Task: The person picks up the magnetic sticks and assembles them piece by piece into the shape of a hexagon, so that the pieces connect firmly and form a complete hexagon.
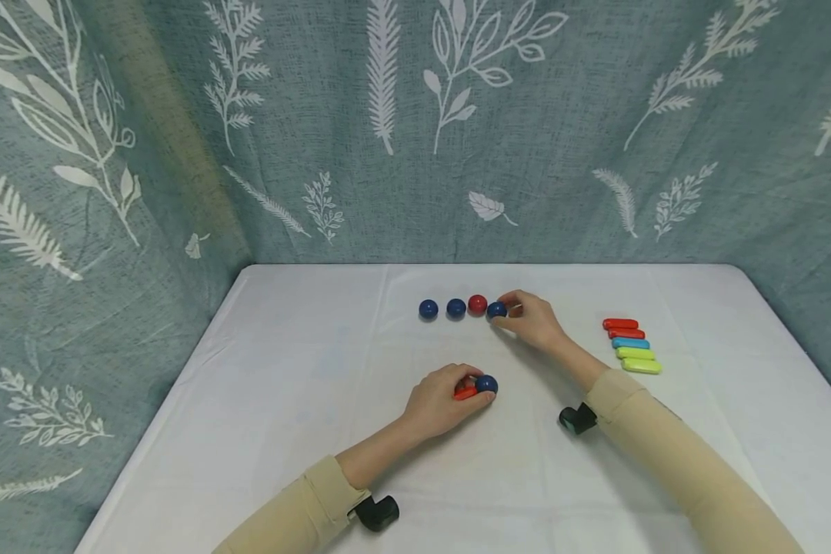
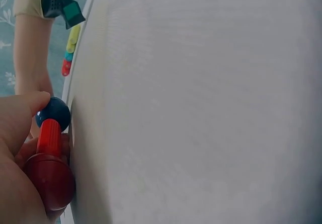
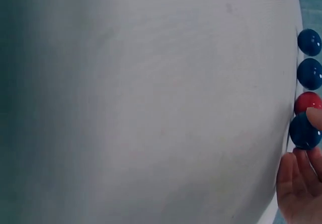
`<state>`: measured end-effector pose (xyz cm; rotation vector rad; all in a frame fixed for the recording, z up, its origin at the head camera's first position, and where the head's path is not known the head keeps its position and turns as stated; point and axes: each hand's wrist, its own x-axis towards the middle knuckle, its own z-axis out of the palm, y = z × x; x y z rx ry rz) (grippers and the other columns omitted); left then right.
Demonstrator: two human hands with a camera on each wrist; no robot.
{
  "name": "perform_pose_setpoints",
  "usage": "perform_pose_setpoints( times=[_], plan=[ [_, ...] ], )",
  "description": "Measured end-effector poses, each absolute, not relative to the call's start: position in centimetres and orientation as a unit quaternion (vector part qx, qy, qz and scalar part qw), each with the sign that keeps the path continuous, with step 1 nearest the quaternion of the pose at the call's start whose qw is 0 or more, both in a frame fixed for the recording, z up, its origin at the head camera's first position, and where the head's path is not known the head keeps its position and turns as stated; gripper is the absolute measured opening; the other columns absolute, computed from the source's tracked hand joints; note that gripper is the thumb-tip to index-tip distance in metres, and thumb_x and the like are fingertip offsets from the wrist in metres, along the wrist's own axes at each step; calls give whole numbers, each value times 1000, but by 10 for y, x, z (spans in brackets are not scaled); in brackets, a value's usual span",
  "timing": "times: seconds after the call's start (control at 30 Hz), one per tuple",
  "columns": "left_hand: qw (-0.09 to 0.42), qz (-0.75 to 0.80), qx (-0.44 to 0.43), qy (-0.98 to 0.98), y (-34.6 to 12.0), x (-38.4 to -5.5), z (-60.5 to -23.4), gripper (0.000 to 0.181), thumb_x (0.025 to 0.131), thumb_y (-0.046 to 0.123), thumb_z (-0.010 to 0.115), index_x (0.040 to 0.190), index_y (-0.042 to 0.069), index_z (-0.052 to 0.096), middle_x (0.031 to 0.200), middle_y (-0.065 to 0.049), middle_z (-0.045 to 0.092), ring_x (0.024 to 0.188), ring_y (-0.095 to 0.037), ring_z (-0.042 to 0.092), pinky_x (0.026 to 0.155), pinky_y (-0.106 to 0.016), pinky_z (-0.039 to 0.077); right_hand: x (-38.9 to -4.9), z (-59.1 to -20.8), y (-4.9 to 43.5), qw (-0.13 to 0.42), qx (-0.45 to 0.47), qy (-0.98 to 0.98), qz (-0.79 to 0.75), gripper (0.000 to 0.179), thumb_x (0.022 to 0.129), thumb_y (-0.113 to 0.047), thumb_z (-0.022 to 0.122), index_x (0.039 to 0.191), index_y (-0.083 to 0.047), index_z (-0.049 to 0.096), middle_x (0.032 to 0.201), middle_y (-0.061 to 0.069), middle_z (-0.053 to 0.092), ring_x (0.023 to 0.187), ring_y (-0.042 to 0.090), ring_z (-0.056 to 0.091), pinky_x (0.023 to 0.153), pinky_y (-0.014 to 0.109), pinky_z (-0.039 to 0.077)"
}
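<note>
Near the middle of the table, my left hand (image 1: pixel 438 402) grips a short red rod (image 2: pixel 49 137) with a blue ball (image 2: pixel 56 112) at one end and a dark red ball (image 2: pixel 49 181) at the other. The thumb lies against that blue ball; in the head view the dark red ball is hidden by the hand. Farther back, my right hand (image 1: pixel 532 322) pinches another blue ball (image 1: pixel 496 310) between thumb and fingers, at the right end of a row. Beside it in the row is a red ball (image 1: pixel 477 305), then two blue balls, one (image 1: pixel 455 308) and another (image 1: pixel 428 309) leftmost.
To the right of my right hand lies a column of several short rods: red (image 1: pixel 620 324), light blue (image 1: pixel 630 343) and yellow-green (image 1: pixel 641 366). A white cloth (image 1: pixel 284 369) covers the table. A patterned curtain (image 1: pixel 402 192) hangs along its back and sides.
</note>
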<state>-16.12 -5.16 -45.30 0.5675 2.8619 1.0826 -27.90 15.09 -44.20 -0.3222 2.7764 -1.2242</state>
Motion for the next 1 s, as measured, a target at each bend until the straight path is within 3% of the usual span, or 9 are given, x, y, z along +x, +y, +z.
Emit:
perform_pose_setpoints(
  times=[0.5,0.83,1.0],
  plan=[
    [24,352,186,917,-52,-159,-450,37,90,38,69,116,13,68,100,0,66,85,-13,57,71,-27,46,-241,-441,168,73,-136,910,-385,42,87,-26,74,122,-5,62,101,9,66,94,23,61,77,37,49],
    [28,352,186,917,-53,-159,-450,38,90,39,69,118,14,67,110,-3,68,95,-16,61,79,-32,49,-233,-443,173,69,-148,905,-392,40,87,-21,74,122,-5,61,104,10,65,96,24,60,73,34,50],
    [27,349,188,918,-52,-159,-450,38,90,39,69,118,14,67,108,-2,68,93,-16,60,78,-31,49,-233,-437,178,81,-145,906,-390,46,88,-26,73,126,-5,59,113,12,64,104,27,60,79,37,52]
  ],
)
